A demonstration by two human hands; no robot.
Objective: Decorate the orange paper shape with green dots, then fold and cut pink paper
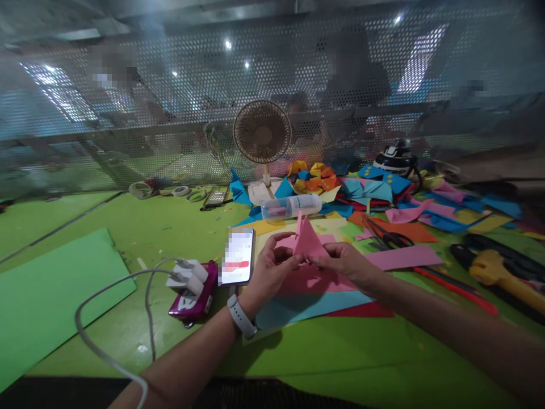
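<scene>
Between my two hands stands a folded pink paper (308, 241), with a pointed triangular flap rising above the fingers. My left hand (272, 264), a pale watch on its wrist, grips the paper's left side, fingers curled behind it. On the other side my right hand (344, 262) pinches the lower right edge, thumb and fingers close together. Both thumbs meet near the bottom middle of the fold. Beneath the hands lie more pink paper (315, 284), a light blue sheet (293, 309) and a red sheet (366, 310).
Left of my hands lie a lit phone (238, 255), a purple case with white chargers (193, 289) and a green sheet (55, 301). Behind are a fan (263, 132), a clear bottle (292, 207) and colourful folded paper (315, 179). Scissors (389, 236) and a yellow-handled cutter (496, 272) lie right.
</scene>
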